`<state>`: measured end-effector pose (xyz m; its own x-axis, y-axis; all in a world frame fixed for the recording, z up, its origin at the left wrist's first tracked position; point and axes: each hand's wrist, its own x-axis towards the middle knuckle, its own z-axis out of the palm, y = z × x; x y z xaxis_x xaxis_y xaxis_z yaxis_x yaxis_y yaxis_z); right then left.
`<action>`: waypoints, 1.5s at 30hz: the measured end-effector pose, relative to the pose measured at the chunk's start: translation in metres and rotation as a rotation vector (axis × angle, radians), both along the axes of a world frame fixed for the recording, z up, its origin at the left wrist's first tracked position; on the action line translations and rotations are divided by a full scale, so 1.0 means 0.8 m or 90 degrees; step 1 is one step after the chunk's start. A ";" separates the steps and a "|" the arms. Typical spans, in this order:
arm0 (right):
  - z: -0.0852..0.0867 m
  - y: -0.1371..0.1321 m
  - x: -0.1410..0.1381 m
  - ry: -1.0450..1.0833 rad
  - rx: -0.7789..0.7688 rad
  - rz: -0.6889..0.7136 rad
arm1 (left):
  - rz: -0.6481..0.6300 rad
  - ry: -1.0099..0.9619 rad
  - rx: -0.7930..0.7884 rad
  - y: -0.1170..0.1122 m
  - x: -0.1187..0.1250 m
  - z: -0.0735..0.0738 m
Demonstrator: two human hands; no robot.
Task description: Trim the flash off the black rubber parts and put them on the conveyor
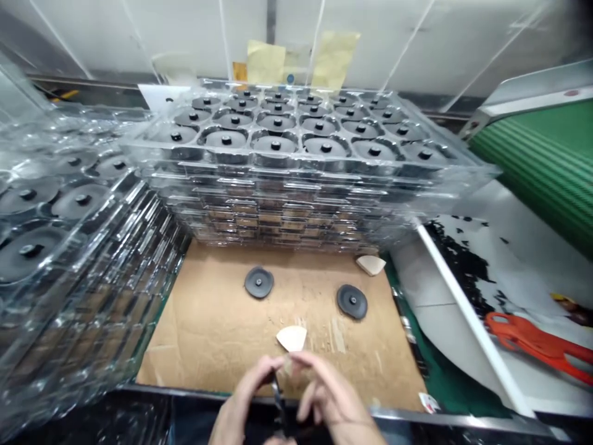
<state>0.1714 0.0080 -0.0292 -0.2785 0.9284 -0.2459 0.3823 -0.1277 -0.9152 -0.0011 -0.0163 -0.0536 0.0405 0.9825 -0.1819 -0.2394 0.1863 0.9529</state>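
Note:
At the bottom middle, my left hand [243, 402] is closed round a thin dark disc-like part [278, 398], seen edge-on and blurred. Beside it, my right hand [331, 398] has curled fingers, with the index fingertip at the part's top edge; what else it may hold is hidden. Just beyond my fingertips lies a white fan-shaped piece [291, 339] on the brown cardboard [208, 334]. Two dark grey rounded discs with a central knob lie farther back, a left disc [259, 282] and a right disc [353, 301].
Stacked clear plastic trays [296, 191] of similar discs stand behind the cardboard, and another tray stack [134, 228] rises at left. A second white piece [371, 264] lies back right. Rightward are a white-edged bin [463, 309], an orange-red tool [537, 343] and a green roll [542, 161].

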 end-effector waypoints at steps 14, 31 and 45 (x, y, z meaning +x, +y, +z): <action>-0.041 0.037 -0.020 -0.110 0.204 0.050 | 0.268 -0.416 -0.301 0.037 -0.015 -0.016; -0.002 0.048 -0.049 0.064 0.059 0.181 | 0.273 -0.384 -0.341 0.041 -0.015 -0.016; -0.008 0.057 -0.070 -0.101 0.176 0.058 | 0.270 -0.370 -0.303 0.039 -0.013 -0.018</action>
